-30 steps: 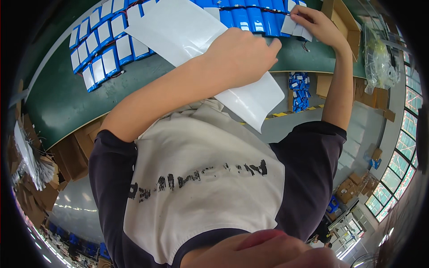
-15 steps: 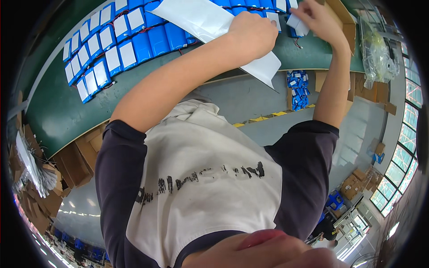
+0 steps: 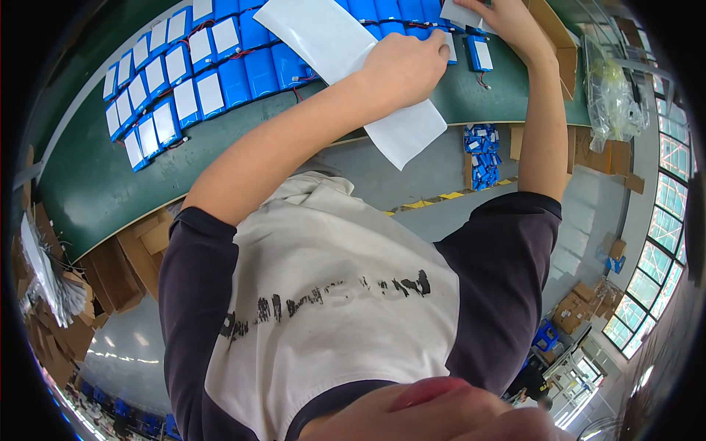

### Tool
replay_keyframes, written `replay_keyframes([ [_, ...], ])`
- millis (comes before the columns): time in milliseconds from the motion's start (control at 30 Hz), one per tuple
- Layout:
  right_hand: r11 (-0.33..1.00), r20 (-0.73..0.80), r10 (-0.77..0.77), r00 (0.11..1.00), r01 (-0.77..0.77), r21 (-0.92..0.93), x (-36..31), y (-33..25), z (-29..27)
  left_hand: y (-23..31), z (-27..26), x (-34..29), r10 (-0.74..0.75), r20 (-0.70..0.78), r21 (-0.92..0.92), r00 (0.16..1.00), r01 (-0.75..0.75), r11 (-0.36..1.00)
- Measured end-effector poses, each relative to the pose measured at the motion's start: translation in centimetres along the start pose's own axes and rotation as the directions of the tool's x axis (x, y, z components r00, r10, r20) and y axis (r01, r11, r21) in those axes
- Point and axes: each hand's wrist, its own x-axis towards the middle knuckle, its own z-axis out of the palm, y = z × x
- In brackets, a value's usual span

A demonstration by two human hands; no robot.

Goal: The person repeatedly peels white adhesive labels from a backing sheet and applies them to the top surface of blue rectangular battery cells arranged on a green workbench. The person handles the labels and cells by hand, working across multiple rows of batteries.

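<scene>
My left hand [image 3: 408,67] is closed over a long white glossy sheet [image 3: 318,37], which sticks out on both sides of it and hangs past the table's near edge. Its fingertips lie beside a blue battery pack [image 3: 451,48] with a white patch. At the top right, my right hand [image 3: 512,26] pinches a white rectangular piece [image 3: 462,14]; the fingertips are partly cut off by the picture's edge. Just below that piece lies another blue battery pack [image 3: 481,55] with a white strip on it and a short wired connector.
Rows of blue battery packs [image 3: 261,71] cover the green table [image 3: 95,187], many on the left bearing white rectangles. A cardboard box [image 3: 557,44] stands at the right, beside clear plastic bags [image 3: 614,95]. Below the table edge, a box holds small blue packs [image 3: 483,156].
My right hand has moved up and left with the white piece, uncovering the battery pack below. The white sheet's lower end has swung left under my left hand, which shifted slightly down.
</scene>
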Motion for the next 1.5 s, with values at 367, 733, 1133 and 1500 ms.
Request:
replay_keyframes([
  [367,0.985,0.073,-0.004,0.997,0.016,-0.172,2.1,0.5,2.2,-3.1,1.8,3.2,-0.188,0.046,0.026,0.981,0.187,0.982],
  [733,0.995,-0.138,-0.041,0.990,0.053,0.085,4.2,-0.2,0.3,-3.8,0.9,4.4,-0.130,0.078,-0.009,0.988,0.131,0.991],
  [1133,1.000,0.009,0.022,1.000,-0.022,-0.007,8.1,1.8,2.4,-6.6,1.6,5.4,-0.192,-0.111,-0.073,0.975,0.184,0.980],
  [1500,0.854,-0.068,-0.189,0.980,0.129,-0.505,7.7,2.5,3.3,-6.7,2.0,6.1,-0.210,0.005,-0.065,0.978,0.209,0.976],
])
